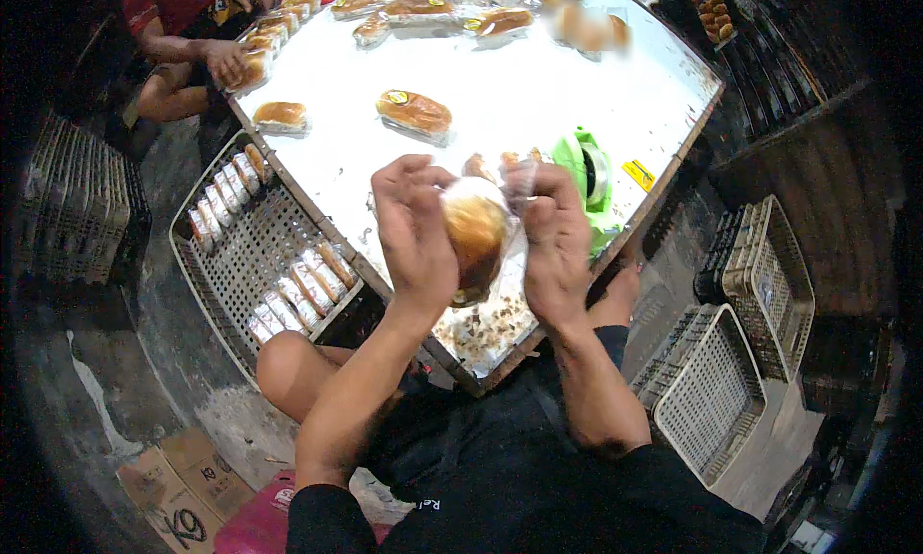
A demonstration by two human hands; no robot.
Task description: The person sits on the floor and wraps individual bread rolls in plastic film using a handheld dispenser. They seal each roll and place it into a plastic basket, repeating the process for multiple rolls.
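A golden-brown bread bun (474, 230) in a clear plastic bag hangs between my hands above the near corner of the white tabletop (339, 172). My left hand (414, 230) grips the bag at its left side, fingers curled. On the other side my right hand (554, 237) pinches the gathered clear plastic near the top. Both hands are slightly blurred. Just beyond my right hand stands a green tape dispenser (583, 168) with a roll in it. Partly hidden behind my hands are more pieces of bread (479, 166). Farther up lies a bagged bun with a yellow label (414, 113).
A plastic crate (249, 244) with rows of wrapped bread stands left of the table. Several bagged buns (418, 8) lie at the far side. Another person's hand (229, 62) touches a row of buns. A yellow card (638, 175) lies right; stacked crates (710, 388) stand on the floor.
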